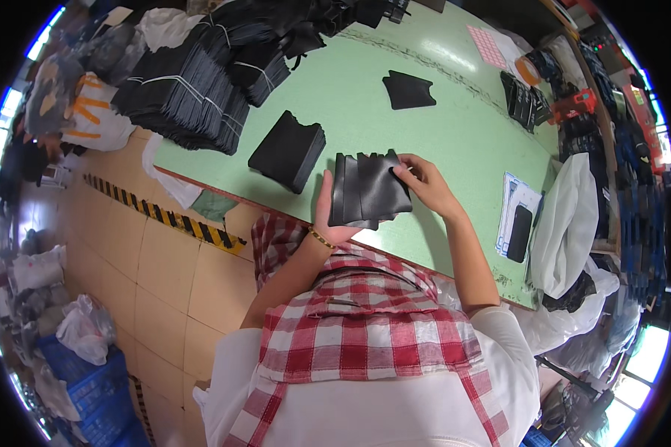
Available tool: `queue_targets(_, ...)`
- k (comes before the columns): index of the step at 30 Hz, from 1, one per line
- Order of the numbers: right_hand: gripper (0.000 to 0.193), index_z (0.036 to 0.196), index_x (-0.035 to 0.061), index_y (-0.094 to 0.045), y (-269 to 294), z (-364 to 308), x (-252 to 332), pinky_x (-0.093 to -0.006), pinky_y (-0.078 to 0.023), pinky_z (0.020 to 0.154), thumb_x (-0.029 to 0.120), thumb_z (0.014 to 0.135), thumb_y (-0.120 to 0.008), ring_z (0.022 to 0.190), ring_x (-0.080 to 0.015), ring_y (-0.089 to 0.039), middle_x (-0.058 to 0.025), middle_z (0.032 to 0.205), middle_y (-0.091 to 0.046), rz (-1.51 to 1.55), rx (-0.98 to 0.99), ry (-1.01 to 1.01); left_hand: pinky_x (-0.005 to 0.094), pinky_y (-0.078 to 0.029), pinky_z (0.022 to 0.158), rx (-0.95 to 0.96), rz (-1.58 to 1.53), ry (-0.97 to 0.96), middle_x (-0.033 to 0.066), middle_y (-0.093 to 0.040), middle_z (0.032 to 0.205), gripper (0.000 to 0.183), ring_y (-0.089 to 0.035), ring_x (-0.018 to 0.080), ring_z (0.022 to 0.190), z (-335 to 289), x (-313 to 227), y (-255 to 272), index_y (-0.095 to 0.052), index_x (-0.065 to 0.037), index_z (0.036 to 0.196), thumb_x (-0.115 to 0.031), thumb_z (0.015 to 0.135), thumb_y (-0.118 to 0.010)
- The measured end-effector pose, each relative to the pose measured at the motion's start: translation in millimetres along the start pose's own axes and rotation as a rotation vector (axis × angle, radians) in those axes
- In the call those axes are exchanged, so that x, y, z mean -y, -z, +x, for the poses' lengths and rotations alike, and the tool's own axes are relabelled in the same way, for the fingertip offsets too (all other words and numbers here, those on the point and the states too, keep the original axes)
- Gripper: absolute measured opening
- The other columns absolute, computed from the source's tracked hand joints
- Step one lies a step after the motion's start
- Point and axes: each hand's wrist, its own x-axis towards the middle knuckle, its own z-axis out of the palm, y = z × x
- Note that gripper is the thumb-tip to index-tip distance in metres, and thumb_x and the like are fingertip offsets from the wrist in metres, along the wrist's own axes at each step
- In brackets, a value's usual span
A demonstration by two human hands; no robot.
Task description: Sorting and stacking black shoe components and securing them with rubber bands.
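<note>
Over the green table's [455,141] near side, my left hand [331,220] cradles the fanned black sheets [373,192] while my right hand [423,185] pinches their far-right corner. Their notched ends point away from me, across the table; the front sheet's long axis runs likewise.

left hand [323,219], right hand [429,186]: hold black sheets [361,192] | green table [343,93]: black stack [285,150]

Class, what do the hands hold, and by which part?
A fanned stack of black cut pieces: the left hand holds its lower left side, the right hand its upper right corner.
</note>
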Motion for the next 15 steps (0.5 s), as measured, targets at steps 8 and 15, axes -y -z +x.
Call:
queue_targets(8, 0.018, 0.078, 0.0035, -0.057, 2, -33, -26, -0.0194, -0.03, 0.053, 0.016, 0.087, -0.066, 0.06, -0.0012, -0.039, 0.0081, 0.066, -0.046, 0.279, -0.061, -0.136, 0.0598, -0.035, 0.1, 0.061, 0.109, -0.013, 0.0083, -0.035, 0.143, 0.067, -0.038, 0.0308, 0.13, 8, 5, -13, -0.033, -0.019, 0.14, -0.063, 0.091, -0.035)
queue_targets(15, 0.011, 0.085, 0.0008, -0.057, 38, -41, 7, -0.019, -0.036, 0.057, 0.009, 0.085, -0.064, 0.065, -0.003, -0.046, 0.0027, 0.072, -0.055, 0.147, -0.672, 0.047, 0.0631, -0.028, 0.104, 0.125, 0.045, 0.041, 0.0158, -0.037, 0.141, 0.07, -0.036, 0.0394, 0.129, 9, 10, -4, -0.031, -0.022, 0.142, -0.064, 0.087, -0.044)
